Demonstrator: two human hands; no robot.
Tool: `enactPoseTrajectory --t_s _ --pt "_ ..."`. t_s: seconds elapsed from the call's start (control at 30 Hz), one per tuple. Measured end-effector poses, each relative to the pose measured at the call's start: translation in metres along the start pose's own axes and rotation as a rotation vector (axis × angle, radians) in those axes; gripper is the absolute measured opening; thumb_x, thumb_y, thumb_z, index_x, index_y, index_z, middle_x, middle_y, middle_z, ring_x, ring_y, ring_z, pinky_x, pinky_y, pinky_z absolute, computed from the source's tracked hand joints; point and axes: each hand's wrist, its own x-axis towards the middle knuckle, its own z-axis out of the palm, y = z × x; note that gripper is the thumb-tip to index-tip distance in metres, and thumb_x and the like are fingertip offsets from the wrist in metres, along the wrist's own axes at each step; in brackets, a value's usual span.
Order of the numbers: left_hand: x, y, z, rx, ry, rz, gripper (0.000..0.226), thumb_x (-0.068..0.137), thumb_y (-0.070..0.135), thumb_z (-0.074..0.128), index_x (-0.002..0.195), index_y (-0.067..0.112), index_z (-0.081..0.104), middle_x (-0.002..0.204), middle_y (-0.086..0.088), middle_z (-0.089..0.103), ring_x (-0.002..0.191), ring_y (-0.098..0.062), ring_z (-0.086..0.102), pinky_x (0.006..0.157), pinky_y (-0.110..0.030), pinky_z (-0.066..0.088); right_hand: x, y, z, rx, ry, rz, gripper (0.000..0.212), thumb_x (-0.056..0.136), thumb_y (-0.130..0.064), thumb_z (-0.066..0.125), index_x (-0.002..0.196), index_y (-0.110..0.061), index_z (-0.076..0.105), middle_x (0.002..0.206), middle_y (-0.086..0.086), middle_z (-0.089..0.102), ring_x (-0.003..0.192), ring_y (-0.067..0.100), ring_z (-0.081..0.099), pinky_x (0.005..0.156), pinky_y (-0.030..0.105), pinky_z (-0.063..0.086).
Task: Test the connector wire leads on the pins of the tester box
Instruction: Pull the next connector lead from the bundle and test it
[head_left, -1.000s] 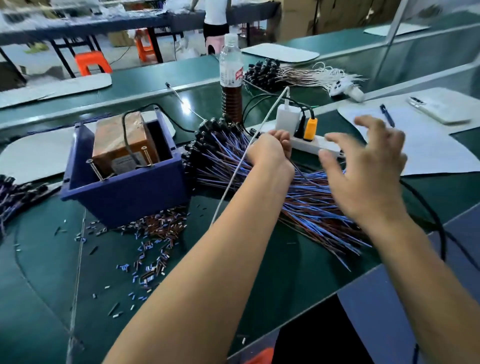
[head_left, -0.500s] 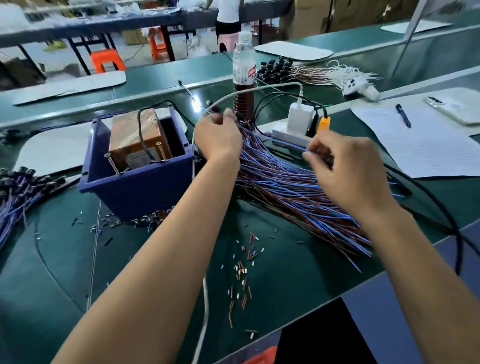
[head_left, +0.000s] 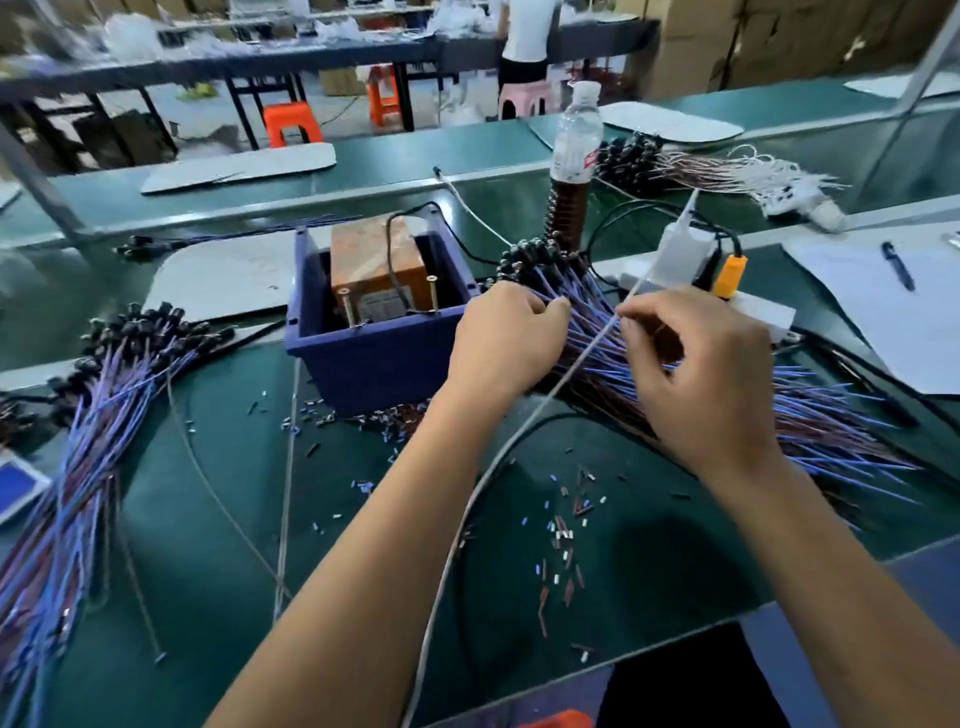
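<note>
Hands: left hand (head_left: 501, 340) and right hand (head_left: 696, 374) pinch into wire leads (head_left: 810, 421), apparently separating one to test
Tester box: blue tester box (head_left: 384, 358) just left of hands; pins (head_left: 345, 307) upright (untouched)
Grip: both narrow, closed on leads

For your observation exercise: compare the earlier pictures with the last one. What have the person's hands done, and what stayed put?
The right hand, open a second ago, closed into the wire bundle; the left hand stays gripping it. The tester box and bottle stayed put.
</note>
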Motion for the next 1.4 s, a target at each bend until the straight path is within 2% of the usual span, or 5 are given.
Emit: enactPoseTrajectory --t_s 0.3,0.53,0.93,1.13,1.4 --pt "-0.067 -0.134 -0.112 0.17 0.469 -0.292 0.048 0.091 0.027 0.06 0.051 0.008 0.042 0.046 -0.004 0.037 0.058 -0.03 0.042 0.057 -0.036 0.024 -0.01 -0.154 0.105 0.303 -0.609 -0.364 0.013 0.096 -0.01 0.062 0.103 -0.013 0.072 0.096 0.006 0.073 0.089 0.032 0.068 0.074 0.048 0.054" --pt "-0.063 -0.217 -0.169 0.542 0.573 -0.538 0.032 0.095 0.031 0.059 0.112 0.005 0.067 0.112 -0.023 0.068 0.109 -0.042 0.064 0.088 -0.044 0.051 0.001 -0.241 0.193 0.175 -1.088 -0.185 0.016 0.097 -0.025 0.06 0.105 -0.013 0.054 0.116 0.02 0.068 0.109 0.039 0.063 0.08 0.037 0.045" --pt "0.004 -0.244 -0.187 0.804 0.473 -0.577 0.044 0.092 0.039 0.064 0.128 0.015 0.057 0.139 -0.021 0.047 0.134 -0.037 0.036 0.106 -0.043 0.037 0.008 -0.261 0.22 -0.116 -1.103 -0.252 0.023 0.103 -0.028 0.055 0.112 -0.007 0.058 0.119 0.019 0.069 0.113 0.038 0.065 0.075 0.035 0.035" --pt "0.008 -0.249 -0.192 0.806 0.438 -0.55 0.035 0.089 0.013 0.057 0.123 0.01 0.06 0.129 -0.017 0.059 0.124 -0.034 0.048 0.1 -0.036 0.039 0.02 -0.262 0.22 -0.086 -1.179 -0.199 0.034 0.107 -0.026 0.046 0.075 -0.014 0.05 0.055 0.007 0.061 0.059 0.021 0.067 0.077 0.03 0.055" --pt "-0.013 -0.221 -0.211 0.086 0.781 -0.393 0.015 0.1 0.013 0.047 0.111 0.005 0.054 0.108 -0.016 0.07 0.102 -0.034 0.064 0.088 -0.041 0.049 0.015 -0.26 0.214 0.051 -1.163 -0.079 0.045 0.11 -0.052 0.036 0.095 -0.014 0.055 0.059 0.005 0.07 0.039 0.011 0.06 0.077 0.029 0.05"
